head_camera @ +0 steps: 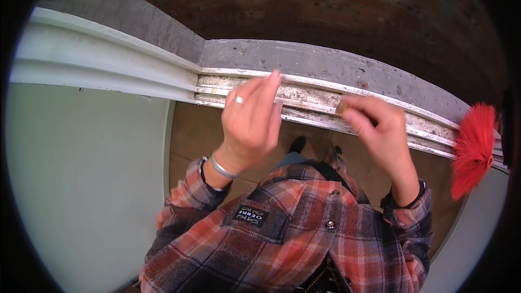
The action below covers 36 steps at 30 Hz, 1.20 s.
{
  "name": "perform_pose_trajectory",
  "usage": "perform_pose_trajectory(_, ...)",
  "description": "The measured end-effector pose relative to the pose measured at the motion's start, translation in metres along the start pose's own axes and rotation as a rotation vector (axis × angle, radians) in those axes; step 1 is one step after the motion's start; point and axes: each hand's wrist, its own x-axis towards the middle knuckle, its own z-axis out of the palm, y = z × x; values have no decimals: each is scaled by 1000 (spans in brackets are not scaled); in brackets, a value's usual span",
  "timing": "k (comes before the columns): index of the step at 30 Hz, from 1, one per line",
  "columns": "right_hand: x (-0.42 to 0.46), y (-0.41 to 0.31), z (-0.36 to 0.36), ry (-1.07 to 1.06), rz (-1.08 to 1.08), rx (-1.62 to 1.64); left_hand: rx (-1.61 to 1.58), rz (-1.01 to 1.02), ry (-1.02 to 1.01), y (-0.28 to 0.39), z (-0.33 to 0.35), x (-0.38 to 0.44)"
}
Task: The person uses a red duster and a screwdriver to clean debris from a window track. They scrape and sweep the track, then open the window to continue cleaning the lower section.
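Note:
A white sliding-window track (309, 97) with dirty, speckled channels runs across in front of me. Over its left part hovers my left hand (252, 122), back upward, with a ring and a bracelet; its fingers point toward the far rail and the thumb stands apart. I see nothing held in it, though the palm is hidden. Between the thumb and fingers of my right hand (378, 130) is a small brownish-yellow piece (342, 108), held at the middle of the track. It is blurred and mostly covered, so its kind is unclear.
A red-bristled brush head (474, 150) rests across the track's right end. Beyond the track lie a grey sill ledge (317, 59) and a dark brick wall (325, 4). A pale panel (81, 162) stands at left, under the white frame (114, 55). Tiled floor (195, 130) shows below.

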Motion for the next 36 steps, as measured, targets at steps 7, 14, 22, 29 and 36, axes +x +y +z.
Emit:
perform_pose_trajectory(7,-9,47,-36,336,88,-15,72,402,-407,-55,-18,24)
perform_pose_trajectory(14,-27,80,-41,443,-2,27,-190,433,-790,-70,5,43)
perform_pose_trajectory(22,-26,80,-35,526,-89,-150,-215,350,-835,-72,20,43)
perform_pose_trajectory(29,-27,81,-34,560,-73,-162,-144,328,-707,-80,20,35)
perform_pose_trajectory(36,-27,82,-34,563,-83,-215,-164,718,-776,-72,12,53)
